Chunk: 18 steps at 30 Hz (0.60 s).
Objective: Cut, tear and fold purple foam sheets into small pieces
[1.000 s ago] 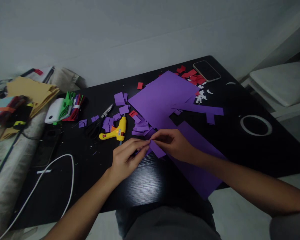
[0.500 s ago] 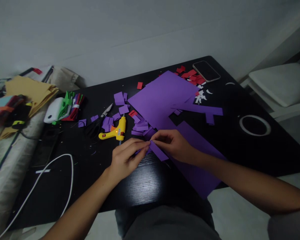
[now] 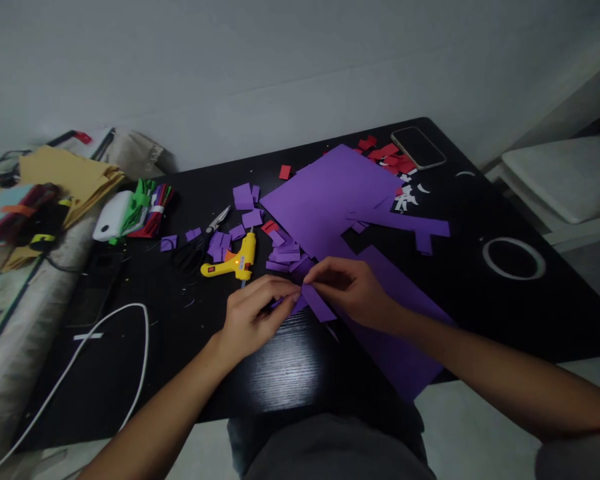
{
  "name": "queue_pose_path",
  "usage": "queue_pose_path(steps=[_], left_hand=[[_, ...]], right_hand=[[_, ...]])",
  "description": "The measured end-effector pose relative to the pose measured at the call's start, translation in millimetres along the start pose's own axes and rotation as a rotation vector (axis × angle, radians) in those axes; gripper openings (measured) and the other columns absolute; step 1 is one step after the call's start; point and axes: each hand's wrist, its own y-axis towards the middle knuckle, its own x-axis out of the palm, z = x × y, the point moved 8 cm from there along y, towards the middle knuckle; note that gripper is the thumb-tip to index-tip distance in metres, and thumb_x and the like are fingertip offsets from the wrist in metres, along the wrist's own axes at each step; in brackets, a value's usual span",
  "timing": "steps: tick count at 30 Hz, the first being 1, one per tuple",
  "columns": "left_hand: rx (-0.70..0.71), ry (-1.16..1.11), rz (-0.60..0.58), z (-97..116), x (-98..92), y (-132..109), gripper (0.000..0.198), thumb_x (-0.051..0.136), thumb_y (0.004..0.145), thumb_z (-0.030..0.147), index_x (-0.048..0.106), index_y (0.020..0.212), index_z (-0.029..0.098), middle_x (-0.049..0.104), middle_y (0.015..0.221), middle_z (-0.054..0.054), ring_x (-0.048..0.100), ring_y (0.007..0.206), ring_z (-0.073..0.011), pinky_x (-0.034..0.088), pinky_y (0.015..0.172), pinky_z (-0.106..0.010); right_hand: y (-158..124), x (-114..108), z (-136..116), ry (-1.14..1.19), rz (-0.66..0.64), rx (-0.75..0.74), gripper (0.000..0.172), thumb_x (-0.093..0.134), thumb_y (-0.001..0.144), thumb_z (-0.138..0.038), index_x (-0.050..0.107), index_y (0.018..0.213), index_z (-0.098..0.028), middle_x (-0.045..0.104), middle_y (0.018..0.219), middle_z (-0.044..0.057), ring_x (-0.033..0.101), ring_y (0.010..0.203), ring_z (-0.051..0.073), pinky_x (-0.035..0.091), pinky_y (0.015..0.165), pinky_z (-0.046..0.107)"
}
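Note:
A narrow purple paper strip [image 3: 319, 304] slants down between my hands, its upper end at the fingertips. My right hand [image 3: 347, 287] pinches that upper end between thumb and fingers. Close by on the left, my left hand [image 3: 260, 310] has its thumb and fingertips pressed together at the strip's end; purple paper shows behind them. Large purple sheets [image 3: 330, 193] lie beyond and right of the hands. Small purple pieces [image 3: 285, 253] are heaped just past the fingertips. Left of them rests a yellow glue gun [image 3: 239, 261] with a small orange light.
Scissors [image 3: 213, 230] lie beyond the glue gun. Red scraps [image 3: 393, 159], white scraps [image 3: 407, 197] and a phone [image 3: 419, 147] sit at the back right, a tape ring [image 3: 514, 259] at the right. A white cable [image 3: 145, 340] loops at the left near bundled craft strips [image 3: 140, 208].
The camera view has shifted slightly, moving the table's contents a little right. My fingertips have parted slightly at the strip's upper end, which stays in my right hand.

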Motion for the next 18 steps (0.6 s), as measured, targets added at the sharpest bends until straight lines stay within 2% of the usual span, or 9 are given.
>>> queue_pose_path(steps=[13,18], left_hand=[[0.017,-0.006,-0.022,0.8,1.6,0.2,0.018,0.069,0.09,0.004,0.073,0.103,0.016,0.076,0.098,-0.008,0.074,0.089,-0.0155,0.062,0.077,-0.027],[-0.025,-0.025,0.01,0.1,0.1,2.4,0.014,0.067,0.091,0.007,0.072,0.1,0.017,0.076,0.092,-0.007,0.074,0.085,-0.0156,0.062,0.075,-0.027]], right_hand=[[0.2,-1.0,4.1,-0.038,0.016,0.014,0.008,0.079,0.084,-0.027,0.076,0.089,-0.021,0.077,0.086,0.002,0.072,0.08,0.015,0.058,0.077,0.029],[-1.6,1.4,4.5,0.005,-0.017,0.048,0.016,0.083,0.082,-0.032,0.075,0.091,-0.021,0.076,0.086,0.002,0.071,0.08,0.016,0.059,0.078,0.03]])
